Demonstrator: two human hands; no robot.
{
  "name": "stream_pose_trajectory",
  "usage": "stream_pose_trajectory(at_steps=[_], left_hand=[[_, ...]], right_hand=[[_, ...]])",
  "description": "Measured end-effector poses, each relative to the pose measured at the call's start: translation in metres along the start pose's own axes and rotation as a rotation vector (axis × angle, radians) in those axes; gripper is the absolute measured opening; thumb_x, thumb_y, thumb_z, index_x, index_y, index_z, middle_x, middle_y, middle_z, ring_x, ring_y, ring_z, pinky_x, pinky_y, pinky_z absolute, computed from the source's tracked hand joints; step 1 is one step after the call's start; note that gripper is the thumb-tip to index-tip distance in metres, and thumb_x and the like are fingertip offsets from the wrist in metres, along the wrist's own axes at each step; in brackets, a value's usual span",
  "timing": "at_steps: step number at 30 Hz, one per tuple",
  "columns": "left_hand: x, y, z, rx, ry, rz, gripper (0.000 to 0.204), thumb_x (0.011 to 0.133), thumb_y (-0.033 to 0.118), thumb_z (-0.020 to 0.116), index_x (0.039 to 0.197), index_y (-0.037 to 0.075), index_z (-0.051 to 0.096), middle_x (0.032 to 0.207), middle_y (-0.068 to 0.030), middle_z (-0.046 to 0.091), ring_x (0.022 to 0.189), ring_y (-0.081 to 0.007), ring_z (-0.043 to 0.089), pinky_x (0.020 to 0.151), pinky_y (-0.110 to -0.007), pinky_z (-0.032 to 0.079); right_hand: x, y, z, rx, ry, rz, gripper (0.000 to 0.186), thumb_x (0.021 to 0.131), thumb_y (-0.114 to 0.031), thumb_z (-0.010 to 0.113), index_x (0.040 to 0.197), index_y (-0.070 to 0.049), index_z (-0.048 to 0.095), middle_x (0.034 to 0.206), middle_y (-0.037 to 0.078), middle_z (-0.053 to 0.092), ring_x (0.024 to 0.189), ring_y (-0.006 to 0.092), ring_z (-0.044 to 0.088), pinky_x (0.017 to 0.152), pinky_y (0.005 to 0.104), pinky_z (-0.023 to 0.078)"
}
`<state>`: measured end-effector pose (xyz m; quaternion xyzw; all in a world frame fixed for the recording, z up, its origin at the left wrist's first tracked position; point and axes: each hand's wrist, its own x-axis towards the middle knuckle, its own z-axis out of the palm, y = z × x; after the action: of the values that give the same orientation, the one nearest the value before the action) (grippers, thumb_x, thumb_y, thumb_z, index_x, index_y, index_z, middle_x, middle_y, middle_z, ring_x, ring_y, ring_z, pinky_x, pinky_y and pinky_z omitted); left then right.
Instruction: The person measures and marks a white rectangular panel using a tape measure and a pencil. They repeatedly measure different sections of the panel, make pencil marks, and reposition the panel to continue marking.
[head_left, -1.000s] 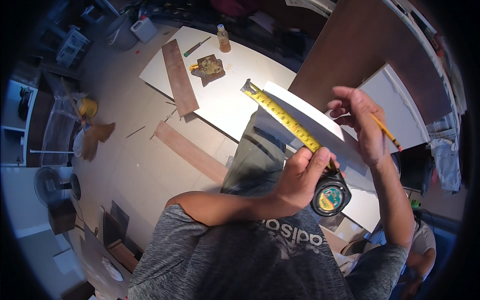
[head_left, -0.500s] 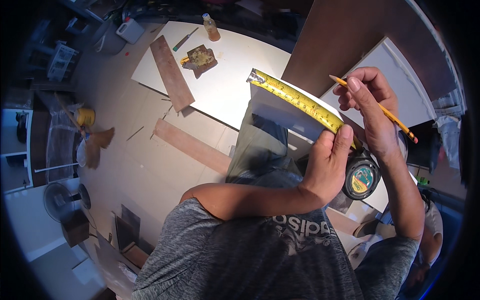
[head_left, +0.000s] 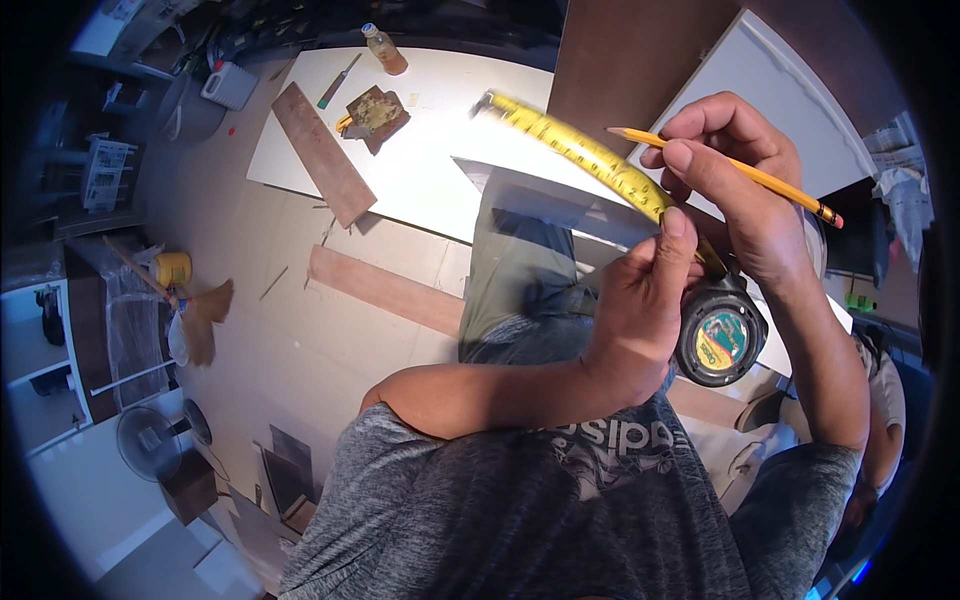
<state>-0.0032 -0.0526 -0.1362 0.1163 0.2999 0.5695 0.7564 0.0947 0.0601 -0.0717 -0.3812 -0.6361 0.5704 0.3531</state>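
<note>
My left hand (head_left: pixel 640 315) is closed on a tape measure, thumb pressed on the yellow blade (head_left: pixel 590 158). The blade's hooked end points up and left, slightly blurred, above a white board (head_left: pixel 555 205) in front of me. Its black case (head_left: pixel 722 335) with a green label hangs beside that hand. In my right hand (head_left: pixel 745 185), an orange-yellow pencil (head_left: pixel 765 180) is pinched between thumb and fingers, the sharpened tip toward the blade and the eraser end out to the right.
A white panel (head_left: pixel 420 190) beyond the board carries a brown wood strip (head_left: pixel 322 155), a bottle (head_left: pixel 385 50), a chisel-like tool (head_left: pixel 340 82) and a stained block (head_left: pixel 378 115). Another strip (head_left: pixel 385 288) lies on the floor. A broom (head_left: pixel 205 320), fan (head_left: pixel 150 443) and yellow bucket (head_left: pixel 173 268) stand left.
The tape's hooked end has come up off the white board's edge and moved up and left. My right hand has shifted up with the pencil, now lying flatter. The whole view has turned slightly.
</note>
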Motion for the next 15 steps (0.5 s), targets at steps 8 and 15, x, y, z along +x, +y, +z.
stream_pose_trajectory(at_steps=[8, 15], left_hand=[[-0.013, -0.008, 0.012, 0.102, -0.079, 0.313, 0.053, 0.12, 0.048, 0.04, 0.122, -0.002, 0.06, 0.107, -0.0162, 0.073, 0.106, -0.0205, 0.077, 0.089, -0.031, 0.064], [-0.021, -0.004, 0.009, 0.084, 0.007, 0.337, 0.042, 0.122, 0.037, 0.04, 0.123, 0.0, 0.058, 0.109, -0.0114, 0.069, 0.11, -0.0231, 0.077, 0.093, -0.032, 0.064]], right_hand=[[-0.004, 0.003, 0.002, 0.032, 0.021, -0.054, 0.019, 0.103, -0.014, 0.077, 0.116, -0.002, 0.071, 0.1, 0.008, 0.08, 0.085, 0.0089, 0.072, 0.077, 0.0242, 0.059], [0.004, 0.008, -0.006, 0.017, -0.003, -0.06, 0.022, 0.105, -0.02, 0.076, 0.119, -0.004, 0.071, 0.101, 0.009, 0.08, 0.085, 0.0091, 0.071, 0.076, 0.0264, 0.059]])
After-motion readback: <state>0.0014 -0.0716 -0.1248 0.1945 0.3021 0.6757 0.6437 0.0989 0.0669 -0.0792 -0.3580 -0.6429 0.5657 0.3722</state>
